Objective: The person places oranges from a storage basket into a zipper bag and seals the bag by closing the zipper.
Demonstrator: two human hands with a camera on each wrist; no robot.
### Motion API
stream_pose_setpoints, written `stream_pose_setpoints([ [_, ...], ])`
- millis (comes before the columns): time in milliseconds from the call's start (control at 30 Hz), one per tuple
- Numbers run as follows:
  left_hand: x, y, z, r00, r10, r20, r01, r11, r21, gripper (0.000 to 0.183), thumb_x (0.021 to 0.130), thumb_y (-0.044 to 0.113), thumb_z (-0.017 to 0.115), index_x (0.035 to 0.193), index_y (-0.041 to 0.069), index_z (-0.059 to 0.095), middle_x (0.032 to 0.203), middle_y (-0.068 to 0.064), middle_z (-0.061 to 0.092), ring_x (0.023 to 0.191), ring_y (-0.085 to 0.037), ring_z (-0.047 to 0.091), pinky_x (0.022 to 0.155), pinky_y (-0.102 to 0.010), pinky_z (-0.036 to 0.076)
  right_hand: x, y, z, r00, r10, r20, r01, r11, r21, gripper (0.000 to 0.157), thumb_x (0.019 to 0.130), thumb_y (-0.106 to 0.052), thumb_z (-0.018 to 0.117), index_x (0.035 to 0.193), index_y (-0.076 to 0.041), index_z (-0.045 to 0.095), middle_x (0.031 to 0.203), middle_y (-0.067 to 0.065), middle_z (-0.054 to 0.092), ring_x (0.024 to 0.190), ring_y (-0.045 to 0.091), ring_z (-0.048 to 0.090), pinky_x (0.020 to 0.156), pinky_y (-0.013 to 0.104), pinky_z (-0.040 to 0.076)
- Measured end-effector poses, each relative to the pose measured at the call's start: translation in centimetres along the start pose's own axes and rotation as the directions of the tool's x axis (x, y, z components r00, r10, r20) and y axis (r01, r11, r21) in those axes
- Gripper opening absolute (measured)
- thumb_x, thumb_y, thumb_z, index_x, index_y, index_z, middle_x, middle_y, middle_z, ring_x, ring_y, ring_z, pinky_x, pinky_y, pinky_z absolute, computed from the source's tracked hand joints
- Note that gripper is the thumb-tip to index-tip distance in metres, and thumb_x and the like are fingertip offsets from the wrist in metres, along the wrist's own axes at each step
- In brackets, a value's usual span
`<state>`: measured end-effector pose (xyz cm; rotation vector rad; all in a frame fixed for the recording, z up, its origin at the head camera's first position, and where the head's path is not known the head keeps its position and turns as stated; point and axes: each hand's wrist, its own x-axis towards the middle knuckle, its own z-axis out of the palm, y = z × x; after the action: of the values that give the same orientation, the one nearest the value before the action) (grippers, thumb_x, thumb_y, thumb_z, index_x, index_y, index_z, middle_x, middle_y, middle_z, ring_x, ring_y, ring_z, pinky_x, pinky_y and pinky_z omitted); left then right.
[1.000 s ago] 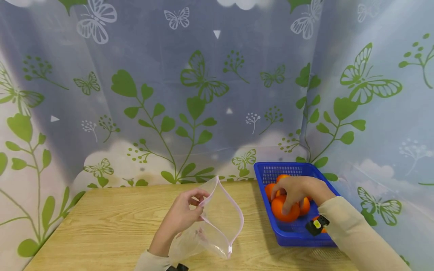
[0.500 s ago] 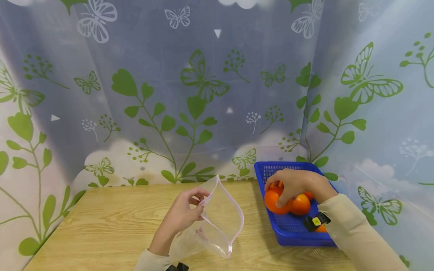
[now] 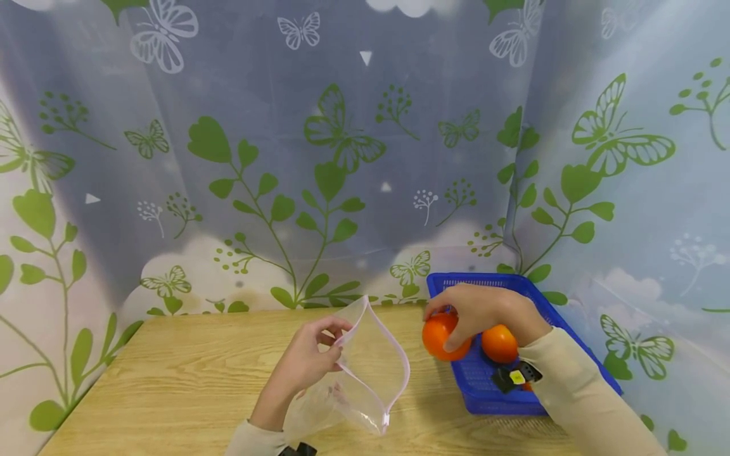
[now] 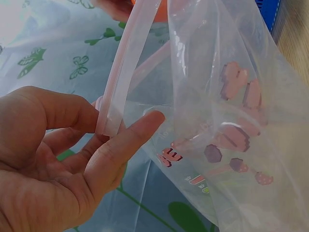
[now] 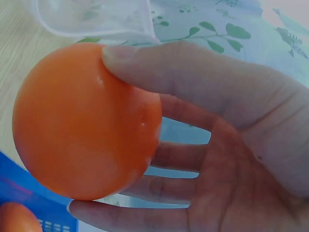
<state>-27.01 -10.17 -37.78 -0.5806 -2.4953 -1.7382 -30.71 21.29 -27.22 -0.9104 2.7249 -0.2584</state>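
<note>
My left hand [image 3: 310, 354] pinches the pink-edged rim of a clear zip bag [image 3: 376, 361] between thumb and fingers. The bag's mouth gapes toward the right, and pink printed figures [image 4: 234, 135] show on its side in the left wrist view. An orange [image 3: 441, 337] is in my right hand [image 3: 485, 310], thumb on one side and fingers round the other. In the right wrist view the held orange [image 5: 87, 121] looks smooth and round. Hand and orange are over the left rim of the blue basket [image 3: 479, 405], apart from the bag.
Another orange [image 3: 499, 343] lies in the basket, and a further one is partly hidden under the right wrist. The wooden table [image 3: 188, 373] runs up to a patterned cloth backdrop [image 3: 256, 158]. A similar cloth [image 3: 644, 253] hangs close on the right side.
My right hand has taken hold of the orange, lifted it off the others and moved left to the basket's rim. The left hand and bag have stayed put.
</note>
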Motion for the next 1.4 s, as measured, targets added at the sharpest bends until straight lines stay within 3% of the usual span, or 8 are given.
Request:
stream_pose_setpoints([
  [300, -0.1, -0.1, 0.1, 1.000, -0.001, 0.002, 0.001, 1.000, -0.018, 0.030, 0.094, -0.010, 0.060, 0.118, 0.005, 0.069, 0.104, -0.016, 0.058, 0.091, -0.025, 0.064, 0.066, -0.036, 0.067, 0.2, -2.2, -0.2, 0.996, -0.086, 0.012, 0.086, 0.996, 0.022, 0.049, 0.078, -0.022, 0.087, 0.124, -0.022, 0.072, 0.119, -0.003, 0.071, 0.097, 0.013, 0.060, 0.084, 0.033, 0.055],
  [500, -0.1, 0.0, 0.1, 1.000, 0.009, -0.003, -0.009, 1.000, -0.014, 0.029, 0.094, -0.010, 0.059, 0.117, 0.004, 0.070, 0.103, -0.016, 0.057, 0.090, -0.026, 0.064, 0.064, -0.031, 0.066, 0.5, -3.5, -0.1, 0.985, -0.172, -0.003, 0.172, 0.985, -0.013, 0.047, 0.078, -0.021, 0.085, 0.123, -0.021, 0.072, 0.118, -0.003, 0.072, 0.094, 0.011, 0.062, 0.083, 0.028, 0.054],
  [800, 0.0, 0.0, 0.1, 1.000, 0.013, -0.006, -0.013, 1.000, -0.023, 0.028, 0.094, -0.010, 0.059, 0.116, 0.004, 0.069, 0.101, -0.016, 0.057, 0.089, -0.028, 0.065, 0.065, -0.037, 0.067, 1.3, -5.0, 0.3, 0.974, -0.225, -0.027, 0.224, 0.974, -0.033, 0.048, 0.079, -0.017, 0.084, 0.126, -0.018, 0.070, 0.125, -0.002, 0.070, 0.104, 0.015, 0.062, 0.089, 0.031, 0.056],
  [967, 0.0, -0.1, 0.1, 1.000, -0.001, -0.011, 0.001, 1.000, -0.021, 0.029, 0.093, -0.011, 0.059, 0.115, 0.005, 0.070, 0.100, -0.016, 0.057, 0.089, -0.029, 0.065, 0.064, -0.035, 0.067, 1.8, -5.6, 0.7, 0.960, -0.278, -0.041, 0.276, 0.960, -0.048, 0.050, 0.080, -0.016, 0.084, 0.128, -0.016, 0.070, 0.127, 0.000, 0.070, 0.108, 0.017, 0.063, 0.092, 0.032, 0.057],
  [1400, -0.1, 0.2, -0.1, 0.999, 0.042, 0.007, -0.041, 0.999, -0.021, 0.027, 0.094, -0.010, 0.059, 0.117, 0.003, 0.069, 0.100, -0.018, 0.058, 0.086, -0.028, 0.065, 0.063, -0.040, 0.067, 2.9, -7.0, 2.0, 0.929, -0.369, -0.039, 0.363, 0.926, -0.103, 0.049, 0.080, -0.019, 0.086, 0.127, -0.013, 0.070, 0.127, 0.003, 0.071, 0.113, 0.018, 0.064, 0.098, 0.033, 0.057],
])
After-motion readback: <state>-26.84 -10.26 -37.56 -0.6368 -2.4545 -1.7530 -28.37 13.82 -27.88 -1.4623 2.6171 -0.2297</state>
